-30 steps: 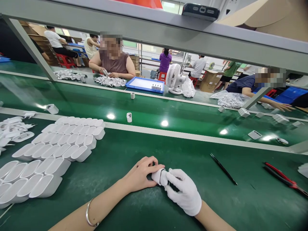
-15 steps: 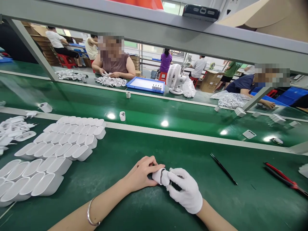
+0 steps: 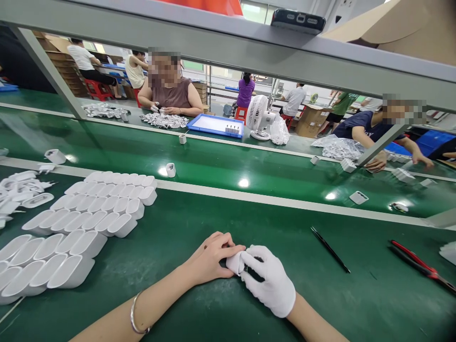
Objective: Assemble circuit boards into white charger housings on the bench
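Observation:
My bare left hand [image 3: 210, 259] rests on the green table, its thumb and fingers closed round a small white plastic housing [image 3: 234, 263]. My right hand [image 3: 269, 280], in a white glove, pinches a white piece [image 3: 242, 261] at the housing's right end. The two white parts meet between my hands, and the gloved fingers partly cover the joint. Left of my hands, several rows of open white oval housings [image 3: 87, 243] stand side by side.
Black tweezers [image 3: 330, 249] and red-and-black pliers [image 3: 420, 266] lie at the right. White plug parts [image 3: 23, 190] are heaped at the far left. Beyond a pale strip, a green belt carries small white parts [image 3: 171, 170]. Co-workers sit behind it, near a fan [image 3: 258, 116].
My gloved hand has moved slightly left, bringing the white piece closer against the housing. Parts on the belt have shifted left. The co-worker at the right has both hands further out over the parts.

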`<move>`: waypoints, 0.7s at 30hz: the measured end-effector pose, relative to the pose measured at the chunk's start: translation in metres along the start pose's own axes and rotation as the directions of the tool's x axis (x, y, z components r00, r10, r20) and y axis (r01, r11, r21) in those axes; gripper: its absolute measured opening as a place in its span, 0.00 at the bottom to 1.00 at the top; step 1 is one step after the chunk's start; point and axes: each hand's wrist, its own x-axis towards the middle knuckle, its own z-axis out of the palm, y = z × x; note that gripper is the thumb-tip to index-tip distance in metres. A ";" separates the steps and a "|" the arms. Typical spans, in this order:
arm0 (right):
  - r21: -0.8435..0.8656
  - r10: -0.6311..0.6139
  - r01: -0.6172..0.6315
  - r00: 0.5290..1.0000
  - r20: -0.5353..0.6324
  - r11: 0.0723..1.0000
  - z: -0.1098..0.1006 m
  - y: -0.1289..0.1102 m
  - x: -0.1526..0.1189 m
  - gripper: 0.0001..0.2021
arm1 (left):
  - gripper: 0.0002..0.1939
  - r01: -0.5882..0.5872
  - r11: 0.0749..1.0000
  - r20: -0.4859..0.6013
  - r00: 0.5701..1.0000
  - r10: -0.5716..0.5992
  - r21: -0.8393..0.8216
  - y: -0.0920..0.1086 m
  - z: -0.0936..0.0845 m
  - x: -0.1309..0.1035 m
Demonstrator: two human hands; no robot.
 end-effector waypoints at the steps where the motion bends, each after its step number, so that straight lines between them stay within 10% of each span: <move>1: -0.008 -0.011 0.011 1.000 0.000 1.000 -0.004 -0.001 -0.001 0.17 | 0.25 0.019 1.000 0.011 1.000 -0.019 -0.024 0.001 0.000 0.000; 8: 0.012 -0.183 0.184 0.981 -0.067 0.983 -0.015 0.002 -0.005 0.25 | 0.28 0.116 0.979 0.099 0.990 -0.101 -0.165 0.002 -0.005 0.003; 12: -0.034 -0.093 0.101 0.978 0.186 0.994 -0.011 -0.004 0.002 0.17 | 0.26 0.123 0.972 0.122 0.988 -0.099 -0.203 0.003 -0.007 0.005; 21: 0.001 0.124 -0.124 0.991 0.050 0.992 0.009 0.004 -0.010 0.33 | 0.22 0.161 0.956 0.199 0.974 -0.113 -0.244 0.011 -0.014 0.008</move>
